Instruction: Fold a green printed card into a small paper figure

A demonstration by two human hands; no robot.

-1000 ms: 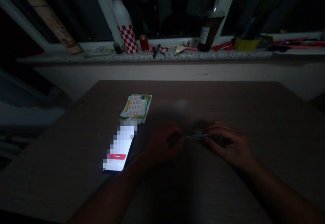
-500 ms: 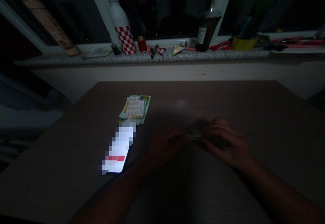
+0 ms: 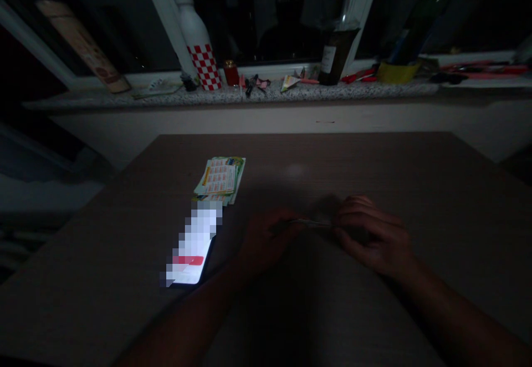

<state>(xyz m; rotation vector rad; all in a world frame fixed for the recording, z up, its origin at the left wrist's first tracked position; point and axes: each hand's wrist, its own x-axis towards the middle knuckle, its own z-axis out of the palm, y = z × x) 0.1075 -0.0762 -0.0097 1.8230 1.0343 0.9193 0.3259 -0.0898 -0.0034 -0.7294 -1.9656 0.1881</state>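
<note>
Between my two hands, a thin piece of paper [image 3: 312,223] is held nearly edge-on just over the table; the dim light hides its detail. My left hand [image 3: 270,239] is closed in a pinch on its left end. The fingers of my right hand [image 3: 369,231] are curled, with thumb and fingertips closed on its right end. Left of my hands lies a stack of printed paper slips [image 3: 220,177], slightly fanned. Nearer to me, a phone [image 3: 193,270] with a lit, partly blurred screen lies beside my left forearm.
The wooden table [image 3: 353,153] reaches back to a wall under a speckled stone sill [image 3: 166,98]. On the sill stand a red-and-white checkered bottle [image 3: 203,59], a small red jar [image 3: 231,73], a dark cup [image 3: 334,56] and a green bottle [image 3: 428,12].
The paper has tilted a little, its left end now slightly higher. My right hand has shifted very slightly to the right. The slips and phone lie as before.
</note>
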